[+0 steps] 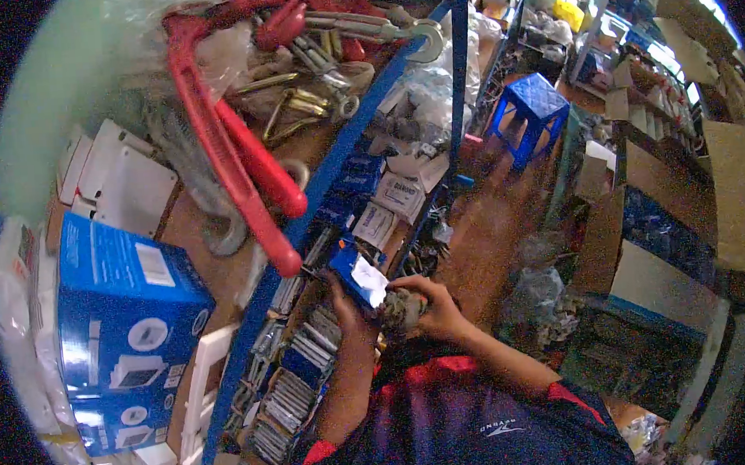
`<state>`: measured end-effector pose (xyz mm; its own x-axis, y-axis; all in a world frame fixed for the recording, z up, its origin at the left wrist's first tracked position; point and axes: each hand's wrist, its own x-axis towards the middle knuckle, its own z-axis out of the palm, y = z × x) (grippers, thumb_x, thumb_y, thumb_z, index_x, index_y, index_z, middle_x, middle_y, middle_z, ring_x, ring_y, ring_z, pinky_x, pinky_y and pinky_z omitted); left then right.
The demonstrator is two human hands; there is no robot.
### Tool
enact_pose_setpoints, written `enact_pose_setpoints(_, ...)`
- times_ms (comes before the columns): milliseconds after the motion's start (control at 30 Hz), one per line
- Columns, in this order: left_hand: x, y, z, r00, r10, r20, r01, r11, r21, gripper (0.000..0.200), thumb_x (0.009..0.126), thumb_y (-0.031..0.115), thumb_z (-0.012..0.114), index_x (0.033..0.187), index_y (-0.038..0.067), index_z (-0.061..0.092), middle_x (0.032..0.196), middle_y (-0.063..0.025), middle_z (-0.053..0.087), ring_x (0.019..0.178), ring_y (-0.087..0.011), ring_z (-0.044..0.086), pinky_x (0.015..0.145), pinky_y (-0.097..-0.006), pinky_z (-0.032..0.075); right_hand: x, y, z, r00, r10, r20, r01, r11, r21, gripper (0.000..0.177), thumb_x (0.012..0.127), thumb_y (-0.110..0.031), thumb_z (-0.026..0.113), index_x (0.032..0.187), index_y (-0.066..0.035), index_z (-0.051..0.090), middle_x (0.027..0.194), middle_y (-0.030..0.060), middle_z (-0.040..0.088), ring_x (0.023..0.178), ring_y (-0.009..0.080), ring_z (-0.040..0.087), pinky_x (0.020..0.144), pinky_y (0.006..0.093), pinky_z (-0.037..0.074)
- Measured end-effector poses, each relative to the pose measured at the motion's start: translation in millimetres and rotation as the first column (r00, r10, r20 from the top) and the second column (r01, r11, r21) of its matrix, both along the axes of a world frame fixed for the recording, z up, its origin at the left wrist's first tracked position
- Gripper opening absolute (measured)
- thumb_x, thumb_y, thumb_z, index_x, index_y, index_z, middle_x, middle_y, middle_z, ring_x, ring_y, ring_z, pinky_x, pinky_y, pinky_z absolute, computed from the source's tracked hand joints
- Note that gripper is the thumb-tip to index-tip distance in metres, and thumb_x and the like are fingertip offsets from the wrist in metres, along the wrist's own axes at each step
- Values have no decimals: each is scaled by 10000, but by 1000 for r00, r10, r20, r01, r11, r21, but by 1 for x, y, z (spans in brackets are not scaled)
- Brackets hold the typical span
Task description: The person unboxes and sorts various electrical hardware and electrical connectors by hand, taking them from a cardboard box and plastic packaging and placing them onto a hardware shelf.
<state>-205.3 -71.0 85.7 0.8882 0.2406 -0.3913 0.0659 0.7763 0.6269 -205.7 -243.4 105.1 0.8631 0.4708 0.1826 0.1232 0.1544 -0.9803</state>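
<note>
My left hand [349, 305] is closed along the near side of a small blue box [351, 274] with a white paper patch [369, 281] on its face. On the other side, my right hand [434, 305] curls around a crumpled grey-brown bundle [401, 310], whose kind I cannot tell. Its fingertips come right to the edge of the white paper. Both hands are in front of my chest, over a shelf packed with small boxes. White printed cartons [400, 194] sit just beyond the blue box.
A blue metal shelf rail [334, 162] runs diagonally past my left arm. Above it lie red-handled tools [227, 148] and metal hooks [423, 42]. Large blue cartons [121, 307] stand at left. A blue stool [533, 99] is on the floor, with open cardboard boxes [662, 287] at right.
</note>
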Motion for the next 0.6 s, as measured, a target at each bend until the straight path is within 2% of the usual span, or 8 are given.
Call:
enact_pose_setpoints(33, 2, -3, -3, 999, 8, -45, -9, 1000, -22, 644, 833, 648, 394, 1105, 76, 513, 925, -91, 608, 789, -254, 617, 657, -370, 525, 7, 1, -4, 998, -56, -1, 56, 998, 11, 468, 684, 8, 712, 1125, -34, 563, 1007, 63, 639, 925, 149, 597, 859, 300, 447)
enact_pose_setpoints(133, 13, -5, -10, 997, 13, -77, -25, 986, -165, 630, 833, 649, 391, 1073, 82, 528, 895, -85, 615, 759, -248, 620, 645, -375, 527, 24, -6, -14, 999, 25, -28, -25, 1000, -1, 459, 689, 0, 709, 1126, -34, 574, 1036, 76, 634, 964, 149, 587, 874, 306, 444)
enact_pose_setpoints(167, 19, -3, -14, 998, 12, -67, -26, 974, -225, 627, 833, 648, 393, 1072, 84, 530, 897, -88, 615, 756, -249, 619, 655, -384, 526, 30, -11, -17, 996, 92, -19, -92, 996, -3, 542, 698, -6, 706, 1207, -45, 523, 1134, 92, 592, 1061, 154, 539, 918, 309, 415)
enact_pose_setpoints(267, 32, 3, -22, 996, -41, -81, 9, 935, -355, 637, 830, 645, 406, 1103, 83, 526, 967, -99, 604, 817, -251, 608, 732, -410, 510, 30, -9, -41, 939, 149, -309, -63, 961, 270, 635, 724, -47, 705, 1295, -51, 427, 1227, 101, 525, 1139, 167, 480, 960, 312, 376)
enact_pose_setpoints(333, 43, 4, -28, 995, -25, -99, 18, 997, -78, 618, 847, 616, 413, 1142, 83, 517, 1036, -101, 586, 893, -254, 586, 811, -424, 478, 28, -10, -27, 917, 83, -391, -25, 988, 152, 671, 735, -73, 702, 1321, -46, 376, 1257, 105, 492, 1147, 176, 467, 975, 312, 359)
enact_pose_setpoints(467, 39, -8, -39, 960, -133, -248, 170, 976, 134, 588, 886, 548, 412, 1206, 59, 479, 1114, -59, 567, 982, -251, 559, 858, -399, 445, 33, 6, -58, 923, 0, -384, -8, 1000, -20, 703, 734, -141, 713, 1326, -38, 348, 1208, 104, 514, 1106, 180, 487, 966, 311, 364)
enact_pose_setpoints(500, 37, -7, -47, 957, -203, -208, 205, 979, -11, 526, 907, 491, 419, 1220, 71, 472, 1135, -58, 559, 1024, -234, 541, 875, -386, 434, 32, 11, -91, 923, -65, -378, 24, 994, -111, 703, 695, -144, 738, 1292, -47, 381, 1160, 97, 533, 1061, 179, 511, 939, 310, 388)
enact_pose_setpoints(600, 52, 13, -78, 961, -184, -207, 197, 979, 43, 457, 924, 430, 419, 1230, 94, 469, 1160, -52, 544, 1069, -216, 515, 899, -374, 416, 53, 16, -111, 923, -74, -377, 1, 982, -191, 735, 650, -199, 762, 1262, -48, 385, 1103, 129, 557, 1032, 201, 523, 901, 327, 416)
